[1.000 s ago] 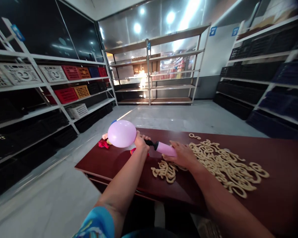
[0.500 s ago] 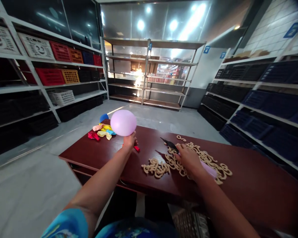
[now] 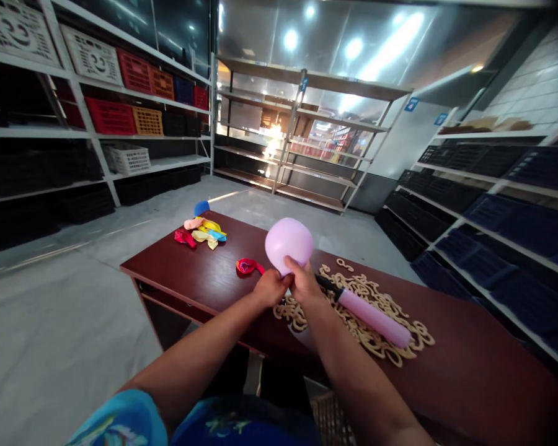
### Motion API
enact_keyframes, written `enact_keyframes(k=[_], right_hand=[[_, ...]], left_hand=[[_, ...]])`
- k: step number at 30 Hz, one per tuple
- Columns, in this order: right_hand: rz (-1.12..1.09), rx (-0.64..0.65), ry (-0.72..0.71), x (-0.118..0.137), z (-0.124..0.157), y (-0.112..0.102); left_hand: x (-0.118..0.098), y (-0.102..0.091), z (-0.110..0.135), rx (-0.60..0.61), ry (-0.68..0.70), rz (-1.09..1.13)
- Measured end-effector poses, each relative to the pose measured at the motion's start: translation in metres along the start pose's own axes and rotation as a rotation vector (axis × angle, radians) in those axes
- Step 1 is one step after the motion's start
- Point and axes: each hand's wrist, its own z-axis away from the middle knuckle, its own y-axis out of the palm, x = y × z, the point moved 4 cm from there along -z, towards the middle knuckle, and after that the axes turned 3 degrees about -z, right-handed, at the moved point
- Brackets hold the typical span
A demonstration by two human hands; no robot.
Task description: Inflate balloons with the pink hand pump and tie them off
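An inflated pale purple balloon is held up over the dark red table. My left hand and my right hand are both closed around its neck, side by side and touching. A pink hand pump with a black nozzle lies untouched on a pile of beige rubbery loops, just right of my right hand. A flat red balloon lies left of my hands.
Several uninflated coloured balloons lie at the table's far left corner. Shelving with red, orange and white crates lines the left wall; dark bins fill the right shelves. Grey floor surrounds the table.
The balloon came off the pump. My right hand let go of the pump, which now lies on the loops, and joined my left hand at the balloon's neck. The view shifted left.
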Motion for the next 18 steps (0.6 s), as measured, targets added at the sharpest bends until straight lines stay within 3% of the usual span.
enact_keyframes(k=[3, 5, 13, 15, 18], right_hand=[[-0.146, -0.010, 0.101, -0.008, 0.003, 0.003], [-0.189, -0.024, 0.124, -0.009, 0.005, 0.005], [0.003, 0.040, 0.072, -0.003, -0.001, 0.016], [0.143, 0.101, 0.090, -0.001, -0.004, 0.009], [0.556, 0.174, 0.125, 0.009, -0.004, -0.011]], left_hand=[[-0.009, 0.000, 0.012, 0.350, 0.153, -0.349], [-0.013, -0.004, 0.017, 0.414, 0.204, -0.338], [-0.010, -0.005, 0.014, 0.333, -0.081, 0.379], [-0.011, -0.010, 0.009, 0.265, -0.107, 0.424], [-0.012, -0.024, 0.003, 0.138, -0.129, 0.415]])
